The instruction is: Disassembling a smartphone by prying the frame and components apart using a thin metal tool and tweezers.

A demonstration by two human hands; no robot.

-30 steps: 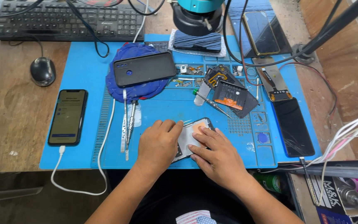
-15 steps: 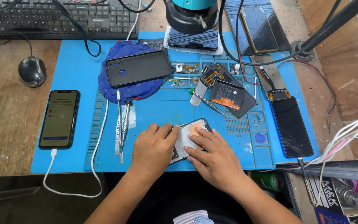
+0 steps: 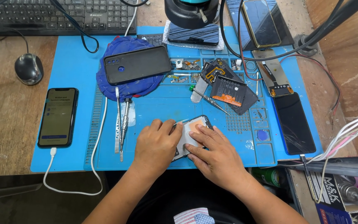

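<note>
Opened phone (image 3: 192, 132) lies, seemingly pinned, under both hands.

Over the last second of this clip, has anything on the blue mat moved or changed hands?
Barely. The left hand and right hand press the same opened phone body with a tan patch, with only slight finger shifts. The camera view drifted. The black phone on blue cloth, the lit phone on its white cable and the metal tweezers lie as before.

Both hands rest on an opened phone (image 3: 193, 135) near the front edge of the blue mat (image 3: 75, 62): left hand (image 3: 156, 145) covering its left half, right hand (image 3: 216, 155) pressing its right side. Behind it lie a circuit board (image 3: 228, 89) and a black phone (image 3: 137, 64).
</note>
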